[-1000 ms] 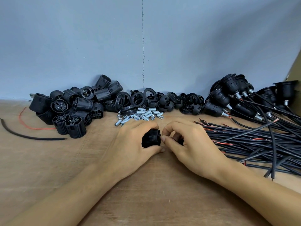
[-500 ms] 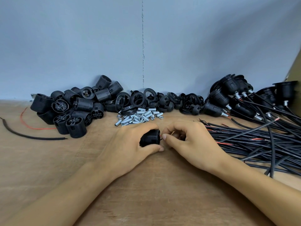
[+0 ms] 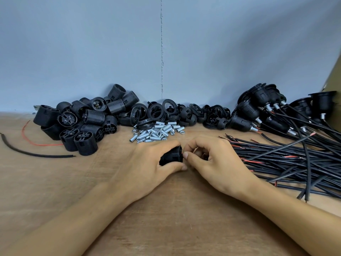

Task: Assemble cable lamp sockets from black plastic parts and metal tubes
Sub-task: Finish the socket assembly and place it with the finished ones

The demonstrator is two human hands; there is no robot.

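Left hand (image 3: 147, 167): lies on the tabletop (image 3: 166, 215), fingers and thumb wrapped round a threaded socket body (image 3: 171, 156), which lies on its side with its open end hidden in the palm.
Right hand (image 3: 215, 163): fingers curled tight, thumb tip touching the right end of the socket body; a small dark part (image 3: 205, 157) shows inside the curled fingers, too hidden to identify.
Hand spacing: thumbs touching, both hands at centre of the tabletop, just in front of the metal tubes (image 3: 156, 133).
Metal tubes: loose heap of short threaded silver pieces, a few nuts mixed in.
Socket bodies, unassembled (image 3: 83, 124): black ribbed cylinders piled at rear left, some upright, some on their sides.
Rings (image 3: 155, 110): black threaded rings stacked against the wall (image 3: 110, 52), behind the tubes.
Caps (image 3: 208, 116): black domed pieces in a heap right of the rings.
Finished sockets (image 3: 258, 111): rear right, each with a metal tube at its neck and a black cable running out.
Cable bundle (image 3: 287, 163): black cables lying just right of the right hand, stripped ends with red cores pointing left.
Scraps: red wire (image 3: 35, 142) and a short black cable offcut (image 3: 27, 152) at far left, well apart from the hands.
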